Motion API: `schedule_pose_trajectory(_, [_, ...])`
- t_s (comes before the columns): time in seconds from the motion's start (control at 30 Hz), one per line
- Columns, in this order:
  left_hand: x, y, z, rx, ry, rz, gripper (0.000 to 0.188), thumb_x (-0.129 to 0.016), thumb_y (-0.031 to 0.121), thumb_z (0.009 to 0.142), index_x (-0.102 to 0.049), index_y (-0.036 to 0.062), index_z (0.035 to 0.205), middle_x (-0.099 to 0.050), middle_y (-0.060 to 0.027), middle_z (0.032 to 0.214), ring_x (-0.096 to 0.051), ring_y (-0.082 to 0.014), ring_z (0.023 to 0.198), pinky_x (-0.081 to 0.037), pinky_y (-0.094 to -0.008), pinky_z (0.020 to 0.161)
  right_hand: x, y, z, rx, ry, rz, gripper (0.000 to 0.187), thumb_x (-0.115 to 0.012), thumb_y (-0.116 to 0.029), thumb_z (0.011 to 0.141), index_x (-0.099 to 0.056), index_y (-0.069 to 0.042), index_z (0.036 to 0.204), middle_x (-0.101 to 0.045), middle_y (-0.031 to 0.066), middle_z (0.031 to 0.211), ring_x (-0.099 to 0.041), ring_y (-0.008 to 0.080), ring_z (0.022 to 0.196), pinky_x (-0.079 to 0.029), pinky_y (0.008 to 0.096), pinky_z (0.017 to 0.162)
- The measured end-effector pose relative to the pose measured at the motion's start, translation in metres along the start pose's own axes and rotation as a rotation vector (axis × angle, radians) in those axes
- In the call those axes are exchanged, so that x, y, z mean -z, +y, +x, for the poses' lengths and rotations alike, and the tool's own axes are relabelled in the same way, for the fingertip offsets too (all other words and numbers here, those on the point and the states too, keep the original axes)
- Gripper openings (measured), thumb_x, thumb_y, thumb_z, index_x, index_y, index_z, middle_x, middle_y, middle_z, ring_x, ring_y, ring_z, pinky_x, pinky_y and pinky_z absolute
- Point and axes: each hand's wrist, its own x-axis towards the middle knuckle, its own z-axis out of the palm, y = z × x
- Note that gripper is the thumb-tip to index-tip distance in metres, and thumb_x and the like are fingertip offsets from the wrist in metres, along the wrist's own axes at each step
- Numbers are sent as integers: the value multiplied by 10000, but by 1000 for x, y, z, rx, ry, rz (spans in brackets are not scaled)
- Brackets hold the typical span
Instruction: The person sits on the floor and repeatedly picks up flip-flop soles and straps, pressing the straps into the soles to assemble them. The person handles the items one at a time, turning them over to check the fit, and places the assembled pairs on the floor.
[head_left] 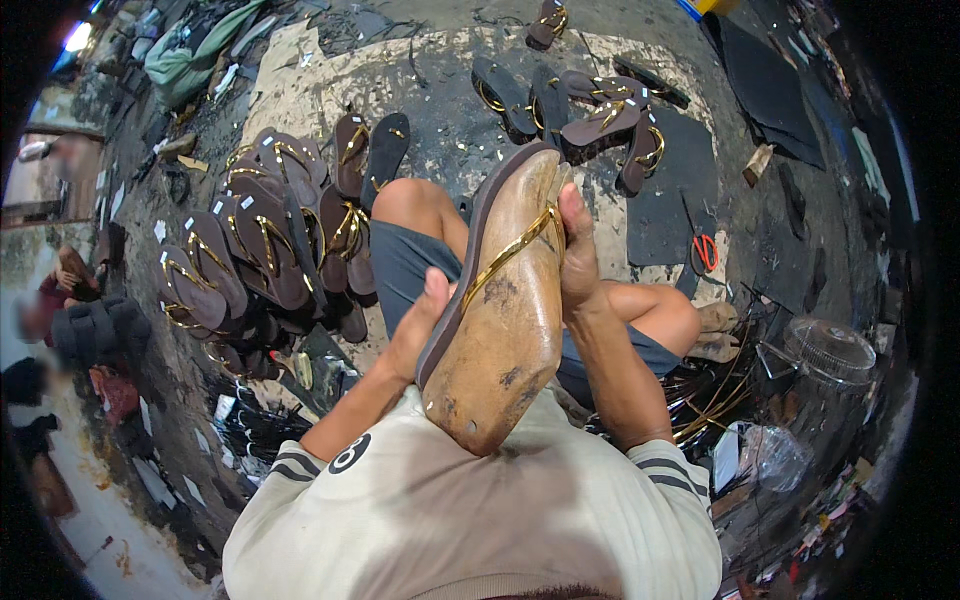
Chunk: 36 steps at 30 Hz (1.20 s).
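A worn wooden shoe last (pixel 515 330) is held up in front of my chest, toe end away from me. Fitted against it is a dark brown flip-flop sandal (pixel 462 285), its sole along the left side and its gold strap (pixel 512 250) crossing the last. My left hand (pixel 418 325) is closed on the sole edge, thumb showing and most fingers hidden behind. On the other side, my right hand (pixel 580 255) grips the last near the toe, its thumb pointing up beside the strap end.
Many finished-looking sandals with gold straps (pixel 270 250) lie piled at the left. More sandals (pixel 605 110) sit at the far right, near orange-handled scissors (pixel 704 253) on black sheet material (pixel 672 190). A clear plastic basket-like item (pixel 830 350) stands right. Another person (pixel 70 285) is at the left edge.
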Motion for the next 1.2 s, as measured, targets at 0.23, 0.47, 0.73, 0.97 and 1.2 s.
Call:
schedule_pose_trajectory(0.23, [18,-15,-38,-112,15,36,555,-362,415,1087,-564,-47,1320,-668,-121,1217,-660,-200,1093,-518,-348,972,-3,7,3,85,84,-102,618,-510,-607,963,-596,-61,1241,-695,101,1097,-702,193,949,-592,361,844])
schedule_pose_trajectory(0.47, [39,33,-35,-416,-73,1301,345,-487,308,1059,-625,-2,994,-636,-96,868,-593,-220,757,-476,-346,757,-9,-27,6,-57,270,-240,533,-555,-504,976,-600,-29,1213,-653,65,1015,-653,170,898,-548,353,794])
schedule_pose_trajectory(0.73, [-40,53,-31,-474,-156,618,1329,-832,374,784,195,26,1553,-112,-230,1612,-171,-334,1497,-182,-422,1209,-55,-48,24,293,97,-1204,684,-489,-510,1009,-459,16,1445,-561,195,1366,-539,235,1264,-402,305,1055])
schedule_pose_trajectory(0.97, [-39,72,11,-745,-116,62,1151,-668,404,725,15,113,1605,-326,-193,1526,-432,-307,1353,-390,-423,1118,-11,41,-31,-371,-198,238,788,-492,-540,987,-245,-56,1558,-385,171,1544,-454,454,1341,-450,596,1054])
schedule_pose_trajectory(1.2, [-7,70,47,-504,-224,87,815,-548,346,899,-220,-4,1559,-356,-196,1551,-380,-332,1428,-367,-451,1153,-29,20,-32,-193,-155,166,729,-542,-358,979,-242,-23,1552,-363,262,1515,-477,385,1348,-438,585,1079])
